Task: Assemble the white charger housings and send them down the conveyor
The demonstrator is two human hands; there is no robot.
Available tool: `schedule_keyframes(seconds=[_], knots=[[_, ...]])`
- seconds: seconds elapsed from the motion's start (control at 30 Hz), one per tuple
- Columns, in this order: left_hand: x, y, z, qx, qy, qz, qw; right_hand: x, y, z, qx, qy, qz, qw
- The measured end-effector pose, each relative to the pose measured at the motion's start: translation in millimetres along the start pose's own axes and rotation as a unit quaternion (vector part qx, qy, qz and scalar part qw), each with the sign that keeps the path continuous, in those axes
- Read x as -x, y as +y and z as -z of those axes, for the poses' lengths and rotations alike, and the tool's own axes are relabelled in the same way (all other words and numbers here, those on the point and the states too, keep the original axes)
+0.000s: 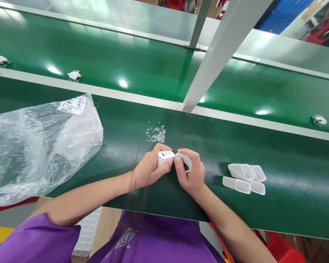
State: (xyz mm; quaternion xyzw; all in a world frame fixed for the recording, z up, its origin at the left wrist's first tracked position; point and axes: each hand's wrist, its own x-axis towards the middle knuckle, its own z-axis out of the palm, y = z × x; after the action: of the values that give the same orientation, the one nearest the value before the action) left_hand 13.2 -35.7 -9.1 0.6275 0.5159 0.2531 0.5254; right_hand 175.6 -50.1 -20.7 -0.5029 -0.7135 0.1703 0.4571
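In my left hand (153, 164) is a white USB charger (164, 156), its port face turned up. My right hand (191, 171) grips a hollow white plastic shell (185, 160) with its dark opening towards me. The two pieces are close together; whether they touch is unclear. Just beyond my hands lies a scattered pile of tiny translucent bits (157, 134). To the right, several hollow white plastic shells (244, 186) lie on their sides with open ends facing right.
A large clear plastic bag (38, 146) with a handwritten label (72, 105) covers the left of the green table (126, 199). Behind a pale rail (131, 95), small circuit assemblies (75, 75) sit on a green belt (153, 69). A metal post (208, 69) rises behind my hands.
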Motion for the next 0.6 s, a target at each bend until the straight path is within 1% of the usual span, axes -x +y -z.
schedule_keyframes(seconds=[0.1, 0.17, 0.23, 0.3, 0.33, 0.4, 0.43, 0.5, 0.6], knots=[[1.1, 0.9, -1.5, -0.013, 0.014, 0.008, 1.000, 1.7, 0.6, -2.6, 0.011, 0.001, 0.004, 1.000], [-1.2, -1.0, -0.7, -0.009, 0.014, 0.009, 1.000, -0.4, 1.5, -2.4, -0.016, -0.013, -0.029, 0.999], [-6.2, -4.9, 1.5, 0.018, 0.005, -0.006, 1.000, -6.1, 3.3, 0.0, -0.083, -0.047, -0.085, 0.992], [-13.1, -9.5, 4.3, 0.085, -0.010, -0.025, 0.996, -14.3, 6.2, 4.8, -0.147, -0.081, -0.144, 0.975], [-16.6, -11.4, 5.7, 0.131, -0.020, -0.030, 0.991, -18.7, 8.0, 7.9, -0.164, -0.093, -0.169, 0.968], [-22.4, -13.7, 7.6, 0.220, -0.032, -0.034, 0.974, -26.4, 11.2, 14.1, -0.161, -0.101, -0.201, 0.961], [-24.2, -14.0, 8.0, 0.254, -0.035, -0.036, 0.966, -29.1, 12.4, 16.7, -0.153, -0.100, -0.212, 0.960], [-25.6, -13.3, 7.9, 0.288, -0.038, -0.039, 0.956, -31.4, 12.7, 20.2, -0.147, -0.094, -0.218, 0.960], [-23.5, -12.0, 6.1, 0.287, -0.049, -0.027, 0.956, -28.3, 8.1, 20.8, -0.140, -0.073, -0.195, 0.968]])
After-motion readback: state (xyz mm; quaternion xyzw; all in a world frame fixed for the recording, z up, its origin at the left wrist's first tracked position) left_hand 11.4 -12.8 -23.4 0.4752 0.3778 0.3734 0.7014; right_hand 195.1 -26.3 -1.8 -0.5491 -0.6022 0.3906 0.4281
